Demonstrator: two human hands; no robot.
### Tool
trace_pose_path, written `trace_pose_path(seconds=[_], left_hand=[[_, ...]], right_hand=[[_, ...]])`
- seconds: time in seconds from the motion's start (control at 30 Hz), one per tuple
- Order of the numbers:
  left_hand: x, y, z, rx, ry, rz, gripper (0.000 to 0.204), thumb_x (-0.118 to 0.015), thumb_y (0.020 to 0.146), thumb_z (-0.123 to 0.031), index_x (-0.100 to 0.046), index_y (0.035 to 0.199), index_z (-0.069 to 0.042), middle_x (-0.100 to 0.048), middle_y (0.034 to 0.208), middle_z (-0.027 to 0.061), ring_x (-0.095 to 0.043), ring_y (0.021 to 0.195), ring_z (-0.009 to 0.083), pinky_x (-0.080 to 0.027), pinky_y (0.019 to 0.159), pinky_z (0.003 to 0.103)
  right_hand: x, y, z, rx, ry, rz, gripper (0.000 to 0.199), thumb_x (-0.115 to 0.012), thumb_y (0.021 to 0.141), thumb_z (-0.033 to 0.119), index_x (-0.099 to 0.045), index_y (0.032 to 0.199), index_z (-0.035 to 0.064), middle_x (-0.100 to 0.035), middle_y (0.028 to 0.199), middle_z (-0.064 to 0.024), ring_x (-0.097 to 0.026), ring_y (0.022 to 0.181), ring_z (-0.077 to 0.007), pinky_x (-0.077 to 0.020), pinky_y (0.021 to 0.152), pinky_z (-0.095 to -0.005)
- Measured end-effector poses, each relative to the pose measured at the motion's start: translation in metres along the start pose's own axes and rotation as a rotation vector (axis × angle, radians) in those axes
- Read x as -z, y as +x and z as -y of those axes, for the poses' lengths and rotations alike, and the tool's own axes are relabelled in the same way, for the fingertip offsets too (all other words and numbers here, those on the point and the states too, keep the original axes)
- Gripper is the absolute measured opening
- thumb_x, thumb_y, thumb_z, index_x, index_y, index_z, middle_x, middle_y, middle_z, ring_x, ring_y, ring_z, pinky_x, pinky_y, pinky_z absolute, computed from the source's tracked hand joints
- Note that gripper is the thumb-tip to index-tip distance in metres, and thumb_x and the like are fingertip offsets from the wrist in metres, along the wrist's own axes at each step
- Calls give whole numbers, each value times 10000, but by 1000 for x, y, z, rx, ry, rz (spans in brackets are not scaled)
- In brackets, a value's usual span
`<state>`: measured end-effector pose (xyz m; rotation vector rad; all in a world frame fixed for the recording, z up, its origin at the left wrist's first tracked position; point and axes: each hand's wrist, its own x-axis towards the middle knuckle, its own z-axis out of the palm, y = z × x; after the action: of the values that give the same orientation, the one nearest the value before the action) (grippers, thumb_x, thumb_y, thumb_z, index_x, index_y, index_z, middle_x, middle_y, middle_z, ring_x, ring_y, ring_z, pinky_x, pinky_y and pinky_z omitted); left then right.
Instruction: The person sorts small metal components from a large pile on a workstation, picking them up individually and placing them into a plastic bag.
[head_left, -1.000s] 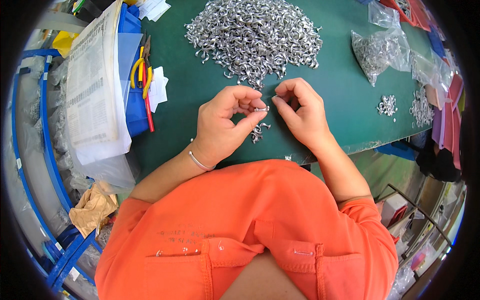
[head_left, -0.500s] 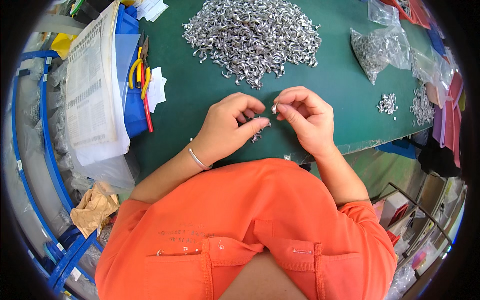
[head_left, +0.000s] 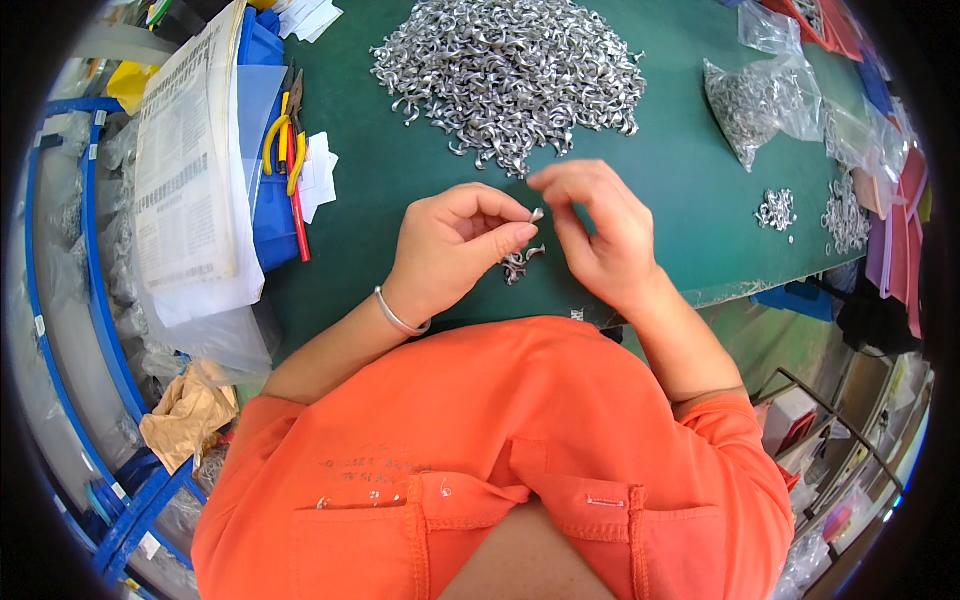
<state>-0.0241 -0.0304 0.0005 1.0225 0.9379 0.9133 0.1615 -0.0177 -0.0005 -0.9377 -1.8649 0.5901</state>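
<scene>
Between the thumb and fingertips of my left hand [head_left: 455, 240] is a small shiny curved metal piece [head_left: 537, 214]. My right hand [head_left: 605, 230] hovers just to the right, its thumb and index finger apart, with nothing visible between them. The index fingertip reaches toward the front edge of a large heap of curved silver metal pieces [head_left: 515, 75]. Below my left fingertips, a few similar pieces [head_left: 517, 264] lie on the green tabletop [head_left: 680, 180], partly hidden by the hand.
Pliers with yellow handles [head_left: 272, 145] and a red pen [head_left: 300, 225] lie by a blue bin [head_left: 272, 225] on the left, beside printed sheets [head_left: 190, 180]. On the right are a clear bag of metal parts [head_left: 755, 100] and two small piles, one of them silver pieces [head_left: 775, 209].
The metal piece pinched in my right hand before now sits in my left fingertips. My right hand has opened and moved slightly away toward the heap.
</scene>
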Motion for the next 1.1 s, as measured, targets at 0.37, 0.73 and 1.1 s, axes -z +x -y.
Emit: trace_pose_path(seconds=[0.37,0.73,1.1], left_hand=[[2,0,-7,-567,663,-54,170,-757,721,58,-689,836,-48,-655,856,59,-633,750,155,-491,634,252],[-3,0,-7,-454,601,-25,110,-731,768,47,-691,850,-13,-634,838,49,-617,648,92,-486,549,213],[-4,-9,-3,-83,34,30,237,-581,914,40,-575,1151,44,-658,1058,126,-635,861,130,-525,770,239]], right_hand=[[16,3,-29,-21,-110,322,240,-564,693,-105,-606,887,29,-647,927,-95,-611,951,-312,-505,811,-386],[29,-25,-15,-271,-100,17,213,-572,808,-124,-617,972,5,-635,1033,-135,-632,886,-251,-519,728,-312],[55,13,-4,190,-320,-153,169,-691,721,-91,-654,852,9,-636,800,-118,-639,754,-284,-535,685,-337]])
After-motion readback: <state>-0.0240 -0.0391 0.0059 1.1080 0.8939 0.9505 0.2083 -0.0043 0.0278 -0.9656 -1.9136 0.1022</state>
